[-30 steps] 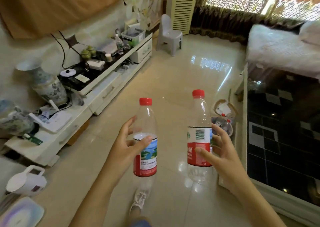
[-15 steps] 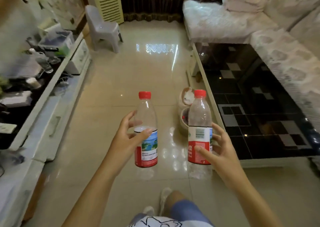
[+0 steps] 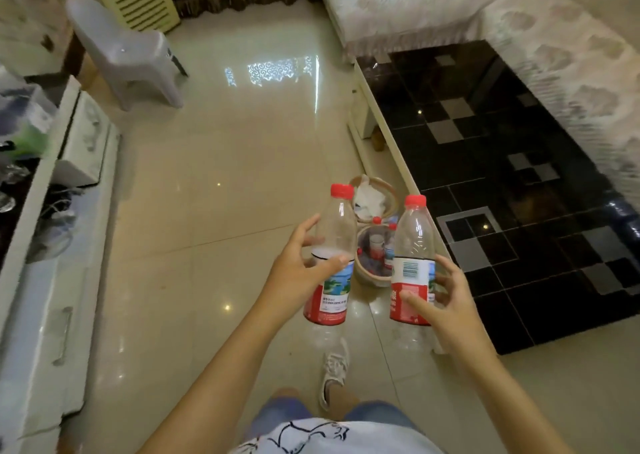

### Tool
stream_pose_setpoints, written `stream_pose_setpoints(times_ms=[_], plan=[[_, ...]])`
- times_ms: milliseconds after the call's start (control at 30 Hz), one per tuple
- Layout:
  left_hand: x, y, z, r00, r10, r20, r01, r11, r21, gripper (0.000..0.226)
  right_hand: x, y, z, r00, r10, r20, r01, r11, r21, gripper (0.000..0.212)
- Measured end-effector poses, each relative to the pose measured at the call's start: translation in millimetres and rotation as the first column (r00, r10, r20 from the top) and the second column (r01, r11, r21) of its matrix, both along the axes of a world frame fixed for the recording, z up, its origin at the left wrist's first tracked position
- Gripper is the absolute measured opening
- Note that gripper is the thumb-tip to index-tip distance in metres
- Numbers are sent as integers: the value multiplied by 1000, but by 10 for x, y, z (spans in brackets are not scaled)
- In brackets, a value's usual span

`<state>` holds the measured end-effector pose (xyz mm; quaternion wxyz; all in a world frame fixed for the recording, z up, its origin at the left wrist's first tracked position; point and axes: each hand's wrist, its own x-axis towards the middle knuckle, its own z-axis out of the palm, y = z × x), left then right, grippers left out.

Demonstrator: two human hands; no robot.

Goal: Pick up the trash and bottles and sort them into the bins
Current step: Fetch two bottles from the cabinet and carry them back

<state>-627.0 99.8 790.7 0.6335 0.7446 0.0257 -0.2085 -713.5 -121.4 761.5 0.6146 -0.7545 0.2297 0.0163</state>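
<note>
Closer now, two bins [image 3: 375,242] at twelve o'clock; left hand [image 3: 298,273] grips one bottle [image 3: 332,263], right hand [image 3: 446,301] grips another bottle [image 3: 414,263].

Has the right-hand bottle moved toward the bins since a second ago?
Yes. The right-hand bottle is closer: it now overlaps the near bin beside the black table, where earlier both bins sat farther ahead.
</note>
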Motion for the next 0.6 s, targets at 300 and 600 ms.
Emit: stream_pose_setpoints(times_ms=[300, 600], plan=[[1682, -425, -390, 981, -174, -85, 174, 985, 1, 71, 1330, 28, -465, 975, -210, -70, 213, 976, 45, 73], [2981, -1436, -1801, 838, -492, -236, 504, 864, -9, 77, 2324, -301, -1634, 808, -561, -178, 568, 823, -12, 75]])
